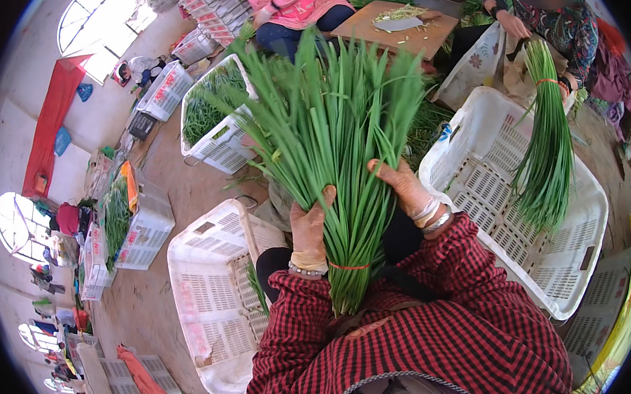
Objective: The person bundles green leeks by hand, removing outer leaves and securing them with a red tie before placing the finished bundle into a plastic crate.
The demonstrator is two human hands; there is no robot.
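A thick bunch of long flat green leaves, like garlic chives (340,157), stands upright before my chest, fanned out at the top. A red band (349,267) ties it near the lower end. My left hand (311,227) grips the bunch's left side, thumb in front; its fingers are hidden behind the leaves. On the right side my right hand (402,185) holds the leaves, thumb raised against them, its other fingers partly hidden. Both hands wear thin stained gloves. The upper leaves look blurred.
White plastic crates stand at my left (213,308) and right (564,267). Over the right crate a co-worker's hand (565,83) holds another tied bunch (545,153). Ahead are a crate of greens (246,141), a wooden board (358,26) with a blade, and a co-worker in pink (291,6).
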